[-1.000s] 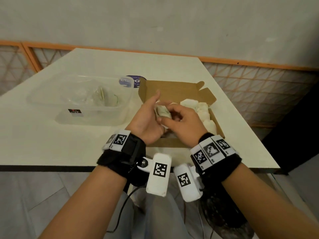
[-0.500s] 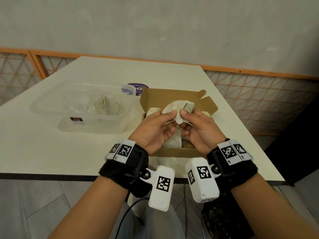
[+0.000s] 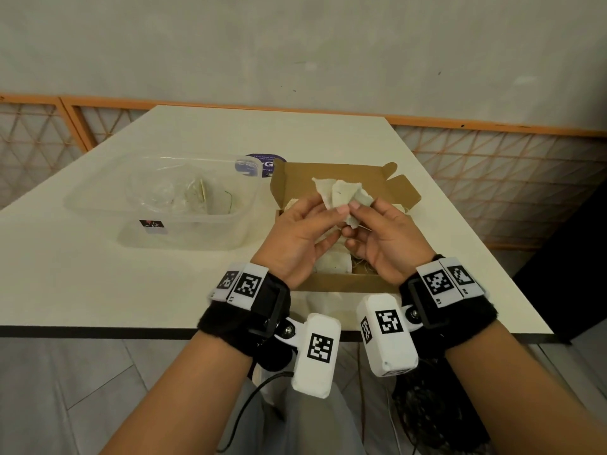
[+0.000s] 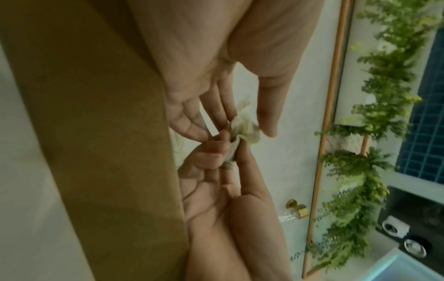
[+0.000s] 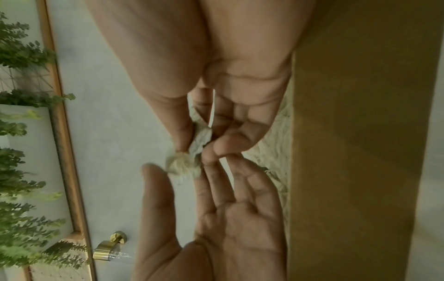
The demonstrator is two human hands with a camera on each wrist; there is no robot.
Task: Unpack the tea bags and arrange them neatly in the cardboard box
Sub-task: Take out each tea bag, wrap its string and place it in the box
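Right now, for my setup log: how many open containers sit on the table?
2: a clear plastic tub on the left; a brown cardboard box to its right.

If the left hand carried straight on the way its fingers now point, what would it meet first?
Probably the tea bag it already pinches with the right hand; beyond that, likely the cardboard box back flap, though depth is unclear.

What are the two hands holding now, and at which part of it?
Both hands pinch one tea bag above the cardboard box: left hand and right hand grip its lower corner with thumb and fingers.
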